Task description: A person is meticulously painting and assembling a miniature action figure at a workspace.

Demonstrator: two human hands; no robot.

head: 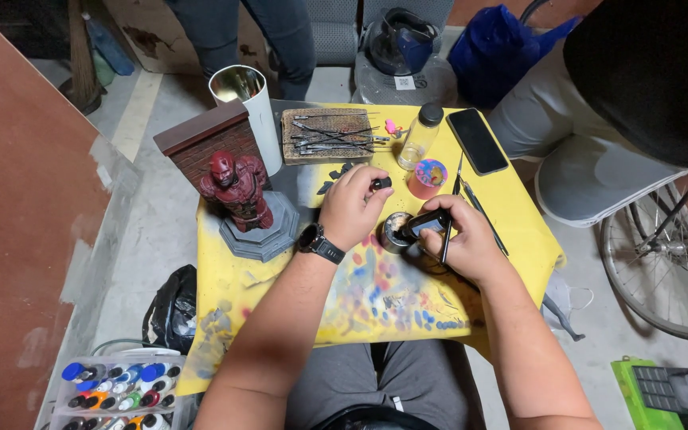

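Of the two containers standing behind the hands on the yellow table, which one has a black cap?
The clear glass bottle beside the black phone has it. The short pink cup in front of it has a colourful top instead.

- A makeshift hobby painting corner in a garage or storage room.
- Paint-spattered yellow cloth (376,295) covers the small desk (519,239).
- A red figurine (239,189) stands there; a box of paint bottles (117,390) sits on bare concrete floor (161,151).
- A bicycle wheel (662,271) stands alongside.

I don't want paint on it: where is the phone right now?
In the head view the black phone lies face up at the far right of the yellow table, just right of the small clear bottle, beyond the right hand.
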